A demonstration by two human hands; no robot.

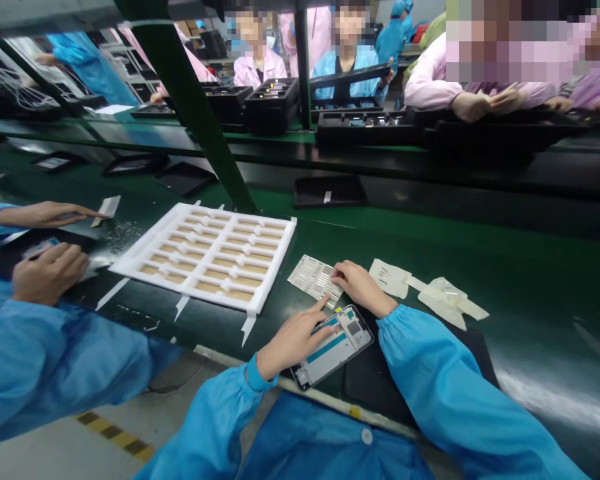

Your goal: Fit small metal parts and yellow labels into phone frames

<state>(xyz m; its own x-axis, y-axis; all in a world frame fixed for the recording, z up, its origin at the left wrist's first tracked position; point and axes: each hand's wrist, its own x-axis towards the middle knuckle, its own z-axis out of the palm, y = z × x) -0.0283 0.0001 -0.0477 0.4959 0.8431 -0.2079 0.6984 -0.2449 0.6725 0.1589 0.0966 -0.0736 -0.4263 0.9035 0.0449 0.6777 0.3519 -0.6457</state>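
Observation:
A phone frame [336, 345] lies on a dark mat at the bench's near edge. My left hand [294, 339] rests on its left side, the index finger stretched out toward a small sheet of silver labels [314, 277]. My right hand [361, 285] lies curled on that sheet's right edge, fingertips pressed to it. I cannot make out anything held in either hand.
A white foam tray [145, 248] of several tan strips sits to the left. Crumpled backing papers [437, 293] lie to the right. A co-worker's hands [47, 270] work at my left. A green post [200, 127] rises behind the tray; black trays [365, 127] and people line the far side.

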